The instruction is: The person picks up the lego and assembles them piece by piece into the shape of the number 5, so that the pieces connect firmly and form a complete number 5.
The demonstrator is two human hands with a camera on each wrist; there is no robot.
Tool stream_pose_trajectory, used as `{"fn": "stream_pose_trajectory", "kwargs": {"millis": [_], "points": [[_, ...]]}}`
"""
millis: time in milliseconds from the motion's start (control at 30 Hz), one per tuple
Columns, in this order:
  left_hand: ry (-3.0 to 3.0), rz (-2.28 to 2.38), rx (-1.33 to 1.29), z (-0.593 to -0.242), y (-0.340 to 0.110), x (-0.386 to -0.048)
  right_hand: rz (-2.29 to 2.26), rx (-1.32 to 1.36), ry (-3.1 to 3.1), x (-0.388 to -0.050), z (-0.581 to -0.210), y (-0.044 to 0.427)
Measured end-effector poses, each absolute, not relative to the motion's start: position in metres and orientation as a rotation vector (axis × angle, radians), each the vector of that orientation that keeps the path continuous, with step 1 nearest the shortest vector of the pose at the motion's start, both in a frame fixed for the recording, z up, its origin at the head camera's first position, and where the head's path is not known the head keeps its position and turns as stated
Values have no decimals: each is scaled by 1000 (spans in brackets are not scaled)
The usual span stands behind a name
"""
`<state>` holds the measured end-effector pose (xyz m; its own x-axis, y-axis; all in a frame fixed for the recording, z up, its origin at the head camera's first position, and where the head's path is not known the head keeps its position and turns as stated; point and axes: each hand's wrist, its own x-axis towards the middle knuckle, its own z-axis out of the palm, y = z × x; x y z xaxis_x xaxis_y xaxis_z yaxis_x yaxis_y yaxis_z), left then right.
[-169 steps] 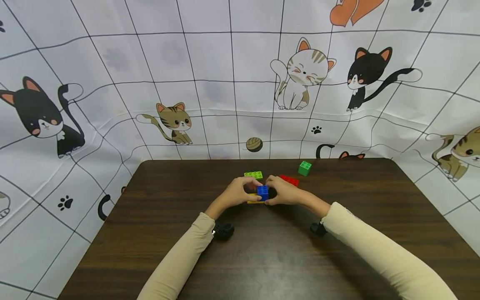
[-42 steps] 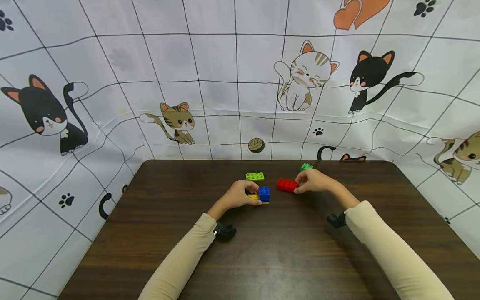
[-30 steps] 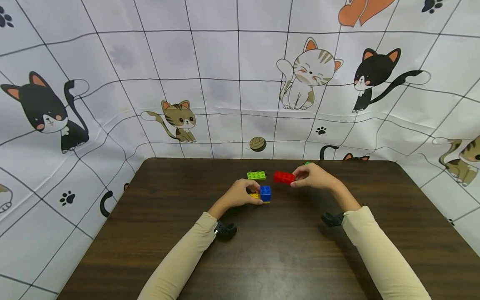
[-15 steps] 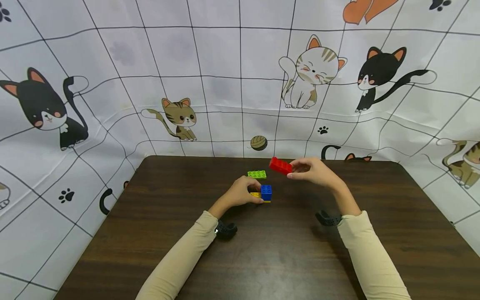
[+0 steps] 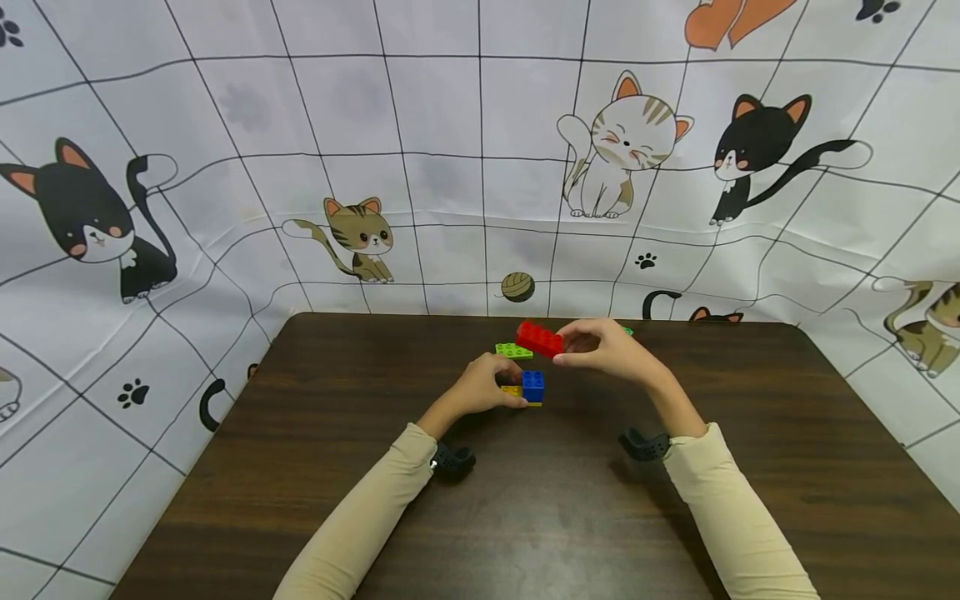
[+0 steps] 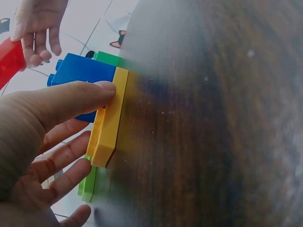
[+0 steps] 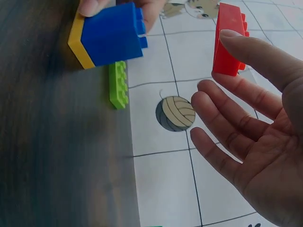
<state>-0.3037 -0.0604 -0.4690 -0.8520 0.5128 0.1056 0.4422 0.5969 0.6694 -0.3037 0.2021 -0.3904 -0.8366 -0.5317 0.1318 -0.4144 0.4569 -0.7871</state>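
One red brick (image 5: 538, 340), long axis up-left in head view from pinching right fingers (image 7: 255, 52), left fingers (image 6: 71, 98) around yellow brick (image 6: 112, 123).

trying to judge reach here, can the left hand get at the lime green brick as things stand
Probably yes: the lime green brick lies just beyond the left hand with nothing visibly between them, though that hand would likely need to release the yellow brick first.

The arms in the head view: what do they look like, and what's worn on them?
A person's: the left hand and right hand are ungloved. The left sleeve and right sleeve are long, cream-coloured, ending near the wrists. The left wrist camera and right wrist camera are black and curved; no cables show.
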Motion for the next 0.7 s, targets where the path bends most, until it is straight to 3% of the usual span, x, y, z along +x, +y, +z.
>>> {"fn": "stream_pose_trajectory", "kwargs": {"millis": [700], "points": [[2625, 1261, 754, -471, -62, -303, -1177, -932, 2543, -301, -404, 184]]}}
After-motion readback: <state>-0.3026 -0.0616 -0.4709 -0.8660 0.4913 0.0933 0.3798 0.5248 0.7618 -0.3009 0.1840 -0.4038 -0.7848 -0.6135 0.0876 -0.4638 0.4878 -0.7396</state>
